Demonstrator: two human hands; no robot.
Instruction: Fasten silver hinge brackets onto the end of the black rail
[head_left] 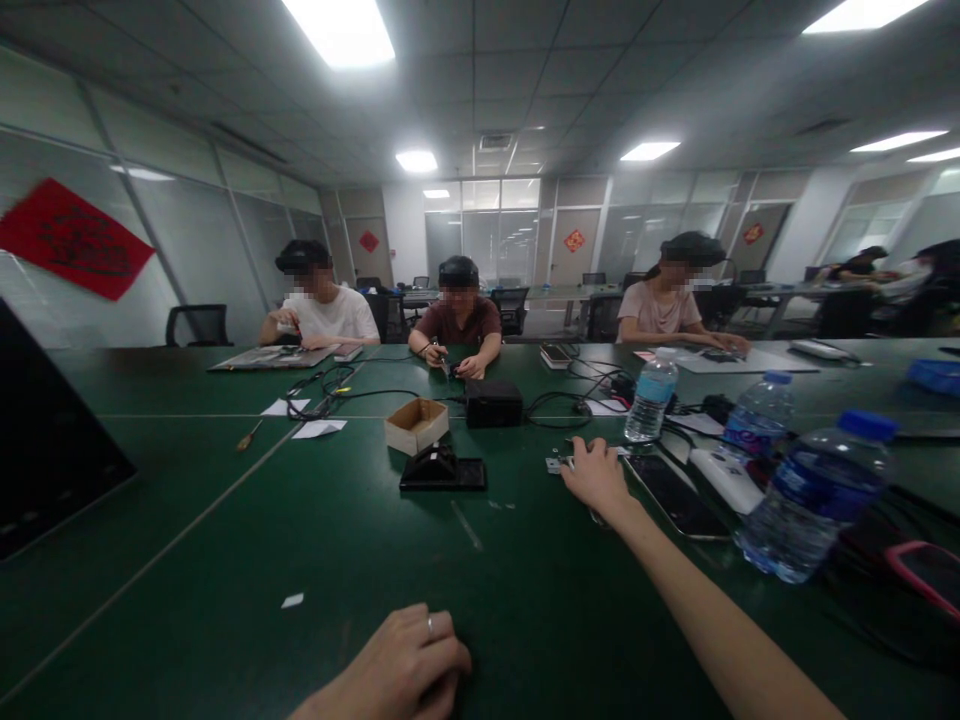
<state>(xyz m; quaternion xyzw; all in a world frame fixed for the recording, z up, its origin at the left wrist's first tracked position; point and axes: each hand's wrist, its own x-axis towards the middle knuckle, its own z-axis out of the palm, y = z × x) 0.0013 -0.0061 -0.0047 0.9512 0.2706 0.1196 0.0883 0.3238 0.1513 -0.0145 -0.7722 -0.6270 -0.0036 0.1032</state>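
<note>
- Left hand (394, 660) lies nearest the camera at the near edge of the view, over the green tabletop (225, 580), fingers curled loosely together, a ring (430, 626) on one finger; it holds nothing that shows.
- Right hand (598, 478) reaches out farther, on the right, its fingers bunched downward at a small metal plate (553, 464). Whether they pinch it or only touch it, I cannot tell.
- Small metal plate lies flat on the table, at the far-left side of the right hand, and much nearer that hand than the left. Its long axis seems to run left to right, though the fingers hide part of it.
- Just right of the hand lies a black smartphone (675, 497), with a white power bank (726, 480) and a blue-capped water bottle (814, 495) beyond it.
- Left of the hand stand a black phone stand (442, 470) and a small cardboard box (416, 425), with a black power unit (493, 403) and tangled cables (555, 408) farther off.
- Across the table, three co-workers (461, 315) sit with their hands at their own work.
</note>
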